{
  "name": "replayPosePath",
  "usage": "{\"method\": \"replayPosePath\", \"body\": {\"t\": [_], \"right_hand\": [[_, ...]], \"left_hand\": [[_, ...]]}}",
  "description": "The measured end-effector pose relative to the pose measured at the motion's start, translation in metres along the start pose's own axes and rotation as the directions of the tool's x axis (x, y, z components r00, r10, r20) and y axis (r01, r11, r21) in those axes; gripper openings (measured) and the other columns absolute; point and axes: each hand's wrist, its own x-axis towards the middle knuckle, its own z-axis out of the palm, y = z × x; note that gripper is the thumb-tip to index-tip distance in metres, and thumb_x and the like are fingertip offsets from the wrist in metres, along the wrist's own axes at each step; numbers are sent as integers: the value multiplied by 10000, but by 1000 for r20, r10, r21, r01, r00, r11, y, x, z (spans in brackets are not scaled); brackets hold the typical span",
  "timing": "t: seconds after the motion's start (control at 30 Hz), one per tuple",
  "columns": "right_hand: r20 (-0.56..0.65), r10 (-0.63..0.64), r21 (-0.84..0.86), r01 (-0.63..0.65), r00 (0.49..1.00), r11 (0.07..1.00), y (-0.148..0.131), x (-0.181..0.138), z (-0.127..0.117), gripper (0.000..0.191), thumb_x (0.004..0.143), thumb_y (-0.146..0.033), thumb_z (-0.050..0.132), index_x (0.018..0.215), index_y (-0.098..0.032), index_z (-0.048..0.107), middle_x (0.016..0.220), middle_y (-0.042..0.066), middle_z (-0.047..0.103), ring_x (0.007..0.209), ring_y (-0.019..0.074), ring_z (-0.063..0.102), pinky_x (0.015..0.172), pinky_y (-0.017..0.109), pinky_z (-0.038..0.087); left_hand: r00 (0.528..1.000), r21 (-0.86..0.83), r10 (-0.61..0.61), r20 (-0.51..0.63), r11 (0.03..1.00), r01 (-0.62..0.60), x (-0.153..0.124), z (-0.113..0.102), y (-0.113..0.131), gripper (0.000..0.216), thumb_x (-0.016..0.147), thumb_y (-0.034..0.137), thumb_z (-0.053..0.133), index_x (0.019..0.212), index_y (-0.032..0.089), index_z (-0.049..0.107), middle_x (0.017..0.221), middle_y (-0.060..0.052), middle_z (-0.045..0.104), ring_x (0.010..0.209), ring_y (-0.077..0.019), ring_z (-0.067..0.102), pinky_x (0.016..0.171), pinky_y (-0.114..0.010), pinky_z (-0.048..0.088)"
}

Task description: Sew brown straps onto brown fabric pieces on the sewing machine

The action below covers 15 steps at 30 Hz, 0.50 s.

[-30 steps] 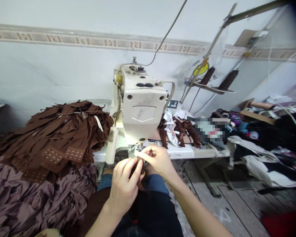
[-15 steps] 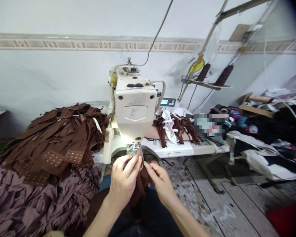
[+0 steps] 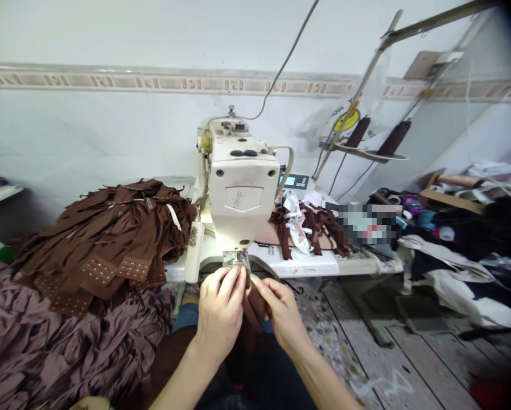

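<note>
A white sewing machine [image 3: 247, 193] stands in front of me, its lamp lit over the presser foot [image 3: 237, 259]. Brown fabric [image 3: 252, 310] with a narrow strap hangs from the needle area down over my lap. My left hand [image 3: 222, 304] pinches the strap just below the presser foot, fingertips close to the metal plate. Close on its right, my right hand [image 3: 279, 310] grips the edge of the same brown fabric between thumb and forefinger. The fingers cover much of the strap end, and the needle itself is too small to make out.
Brown garment pieces with hook-and-eye tabs [image 3: 110, 245] are heaped at left, above mauve fabric [image 3: 68, 347]. Right of the machine lie brown and white straps [image 3: 298, 225] and a control panel [image 3: 293, 181]. Two brown thread cones [image 3: 394, 138] sit on a stand. Cloth and spools [image 3: 443, 222] crowd the far right.
The whole view has shifted slightly, so the machine appears a little further right and lower. Both hands keep their grip, and the left fingertips sit closer to the presser foot.
</note>
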Motion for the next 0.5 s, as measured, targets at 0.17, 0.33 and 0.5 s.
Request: {"method": "replayPosePath", "body": {"t": [0.17, 0.33, 0.5], "right_hand": [[-57, 43, -32, -45, 997, 999, 11, -2, -7, 547, 913, -660, 755, 678, -199, 578, 602, -54, 419, 511, 107, 367, 454, 243, 297], [-197, -181, -221, 136, 963, 966, 8, -18, -5, 424, 971, -597, 724, 829, -201, 665, 775, -3, 572, 573, 119, 430, 549, 266, 401], [145, 38, -96, -25, 989, 995, 11, -37, 5, 529, 930, -700, 715, 792, -213, 559, 850, 15, 637, 508, 99, 544, 483, 239, 430]], "left_hand": [[996, -152, -76, 39, 985, 81, -2, -7, 0, 539, 1038, 31, 494, 1551, 191, 546, 1406, -148, 679, 1351, -293, 597, 1094, -473, 574], [968, -241, -246, 38, 938, 248, -9, -22, 3, 503, 1038, 80, 538, 1512, 247, 570, 1430, -151, 623, 1359, -281, 608, 1112, -482, 568], [754, -501, -581, 307, 575, 647, -9, -35, -5, 301, 992, 389, 697, 1230, 211, 645, 1075, -77, 734, 984, -235, 745, 854, -361, 633]]}}
